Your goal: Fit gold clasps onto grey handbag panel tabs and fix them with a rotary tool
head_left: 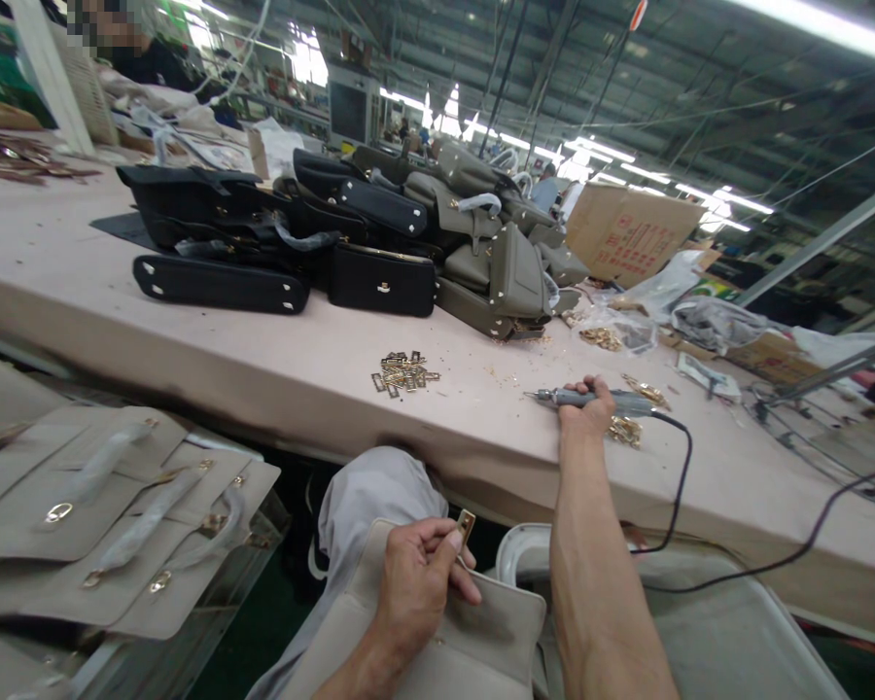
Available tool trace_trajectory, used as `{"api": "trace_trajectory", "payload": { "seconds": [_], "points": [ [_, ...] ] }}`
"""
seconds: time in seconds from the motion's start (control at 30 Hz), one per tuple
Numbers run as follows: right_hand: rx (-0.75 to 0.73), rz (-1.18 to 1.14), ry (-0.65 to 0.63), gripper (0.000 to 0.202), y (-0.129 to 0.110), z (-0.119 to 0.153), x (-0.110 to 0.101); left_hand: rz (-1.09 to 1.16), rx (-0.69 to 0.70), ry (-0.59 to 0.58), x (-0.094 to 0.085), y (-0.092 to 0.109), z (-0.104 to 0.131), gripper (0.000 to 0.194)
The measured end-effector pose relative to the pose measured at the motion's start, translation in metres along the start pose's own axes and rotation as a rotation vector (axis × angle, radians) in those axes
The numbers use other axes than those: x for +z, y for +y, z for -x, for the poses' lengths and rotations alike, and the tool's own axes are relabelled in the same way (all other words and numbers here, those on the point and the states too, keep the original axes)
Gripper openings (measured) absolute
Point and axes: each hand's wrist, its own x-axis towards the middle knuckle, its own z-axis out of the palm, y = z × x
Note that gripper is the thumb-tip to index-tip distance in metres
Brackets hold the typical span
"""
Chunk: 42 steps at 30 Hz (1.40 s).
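Note:
Pinched between the fingertips of my left hand (427,574) is a small gold metal piece (466,527). That hand is over a beige bag flap (500,617) lying across my lap. My right hand (590,401) is stretched out to the table, its fingers wrapped round a grey electric screwdriver (638,402) whose tip points left. A black cord runs from the tool's rear end. Left of the tool tip lies a pile of small metal frames (402,373). More gold pieces (625,431) are beside my right hand.
Black bags (219,284) and olive-grey bags (514,277) are heaped along the table (277,365). Beige bags with wrapped handles (109,506) are stacked at lower left. A cardboard box (631,233) and plastic bags stand at back right. Another person is at upper left.

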Motion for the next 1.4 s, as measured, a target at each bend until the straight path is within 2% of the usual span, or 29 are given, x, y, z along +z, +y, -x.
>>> {"api": "trace_trajectory", "payload": {
  "seconds": [0.3, 0.8, 1.4],
  "points": [
    [-0.025, -0.101, 0.094, 0.017, 0.002, 0.001, 0.002, 0.000, -0.007, 0.000, 0.000, 0.001, 0.001, 0.039],
    [-0.097, -0.132, 0.173, 0.022, 0.004, 0.011, 0.004, -0.025, -0.011, -0.007, 0.000, 0.000, 0.001, 0.039],
    [-0.107, -0.130, 0.146, 0.025, -0.001, 0.018, -0.003, -0.005, -0.001, -0.001, 0.000, 0.000, 0.000, 0.038]
  ]
}}
